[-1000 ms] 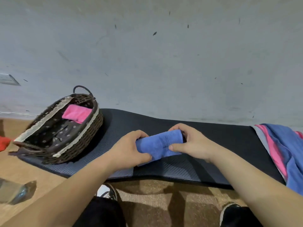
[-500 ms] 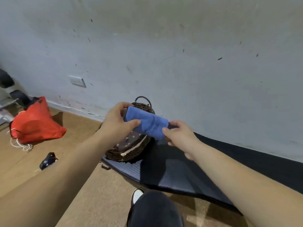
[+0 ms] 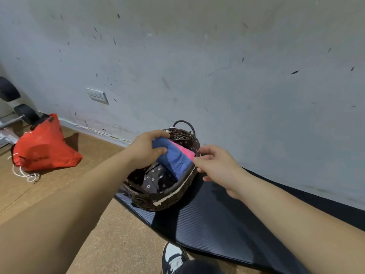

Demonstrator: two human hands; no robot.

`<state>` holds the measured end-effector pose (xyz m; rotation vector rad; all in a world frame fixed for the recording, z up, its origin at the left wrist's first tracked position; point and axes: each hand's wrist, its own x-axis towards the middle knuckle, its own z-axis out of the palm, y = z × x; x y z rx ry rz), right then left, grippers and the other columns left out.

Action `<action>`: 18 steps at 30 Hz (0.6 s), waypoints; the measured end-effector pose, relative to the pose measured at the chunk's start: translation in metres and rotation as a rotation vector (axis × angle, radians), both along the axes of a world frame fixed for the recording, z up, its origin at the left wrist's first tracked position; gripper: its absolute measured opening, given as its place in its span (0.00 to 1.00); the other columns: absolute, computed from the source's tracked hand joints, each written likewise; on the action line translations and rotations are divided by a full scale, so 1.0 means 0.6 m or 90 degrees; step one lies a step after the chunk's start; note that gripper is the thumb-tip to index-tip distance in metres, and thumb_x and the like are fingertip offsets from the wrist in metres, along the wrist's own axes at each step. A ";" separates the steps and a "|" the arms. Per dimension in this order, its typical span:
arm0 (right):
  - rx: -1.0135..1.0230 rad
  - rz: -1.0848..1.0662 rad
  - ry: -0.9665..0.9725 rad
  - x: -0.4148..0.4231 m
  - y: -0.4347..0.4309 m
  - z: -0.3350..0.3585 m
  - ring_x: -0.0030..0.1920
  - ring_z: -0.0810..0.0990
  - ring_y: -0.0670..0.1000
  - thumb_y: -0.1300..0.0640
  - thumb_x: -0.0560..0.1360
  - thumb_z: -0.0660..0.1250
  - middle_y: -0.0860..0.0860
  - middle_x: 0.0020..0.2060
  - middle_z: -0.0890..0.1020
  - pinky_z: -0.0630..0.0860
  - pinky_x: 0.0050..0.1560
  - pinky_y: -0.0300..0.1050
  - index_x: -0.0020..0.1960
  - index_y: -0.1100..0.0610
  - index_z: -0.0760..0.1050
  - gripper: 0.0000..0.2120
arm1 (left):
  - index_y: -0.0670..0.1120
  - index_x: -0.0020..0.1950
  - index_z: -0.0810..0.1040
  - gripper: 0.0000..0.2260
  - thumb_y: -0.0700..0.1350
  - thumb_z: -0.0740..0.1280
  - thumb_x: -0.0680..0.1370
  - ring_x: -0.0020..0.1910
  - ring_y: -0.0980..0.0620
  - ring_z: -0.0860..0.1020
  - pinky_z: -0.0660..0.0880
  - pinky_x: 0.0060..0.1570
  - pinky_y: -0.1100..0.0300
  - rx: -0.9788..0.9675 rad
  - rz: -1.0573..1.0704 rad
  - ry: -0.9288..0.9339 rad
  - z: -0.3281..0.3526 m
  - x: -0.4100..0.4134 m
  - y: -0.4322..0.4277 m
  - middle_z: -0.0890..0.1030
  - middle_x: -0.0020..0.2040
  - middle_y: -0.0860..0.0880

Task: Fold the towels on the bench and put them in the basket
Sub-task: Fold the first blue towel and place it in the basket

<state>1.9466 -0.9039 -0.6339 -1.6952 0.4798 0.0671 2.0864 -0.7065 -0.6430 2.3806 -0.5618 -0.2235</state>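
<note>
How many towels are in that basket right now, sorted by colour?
Blue towel: 1
Pink towel: 1
Total in the basket: 2

A dark wicker basket (image 3: 173, 191) stands at the black padded bench's (image 3: 213, 220) end.

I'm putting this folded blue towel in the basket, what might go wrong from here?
1. The left hand grips only one end of the blue towel; on release the fold may spring open.
2. It lies slanted, partly over the pink towel, so it may slump.
3. The wicker basket stands at the end of the bench pad; a hard push might slide it off.
</note>
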 end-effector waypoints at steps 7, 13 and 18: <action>-0.005 0.031 0.006 0.011 -0.022 -0.022 0.42 0.80 0.48 0.59 0.79 0.68 0.51 0.43 0.80 0.77 0.40 0.44 0.59 0.51 0.77 0.10 | 0.53 0.65 0.77 0.19 0.42 0.70 0.75 0.52 0.45 0.78 0.75 0.49 0.57 0.307 -0.006 0.008 -0.082 0.041 -0.018 0.80 0.59 0.46; -0.003 0.043 0.005 0.016 -0.016 -0.035 0.43 0.79 0.50 0.58 0.79 0.68 0.51 0.43 0.82 0.77 0.39 0.44 0.60 0.52 0.77 0.10 | 0.52 0.65 0.77 0.18 0.40 0.66 0.76 0.64 0.41 0.69 0.73 0.52 0.50 0.513 -0.024 -0.242 -0.094 0.019 -0.053 0.70 0.63 0.44; -0.008 0.051 0.012 0.011 -0.017 -0.042 0.43 0.80 0.50 0.57 0.80 0.68 0.54 0.48 0.84 0.77 0.41 0.45 0.56 0.50 0.79 0.07 | 0.56 0.67 0.74 0.19 0.59 0.54 0.81 0.59 0.40 0.72 0.68 0.64 0.44 0.442 -0.109 -0.106 -0.138 0.015 -0.071 0.75 0.62 0.45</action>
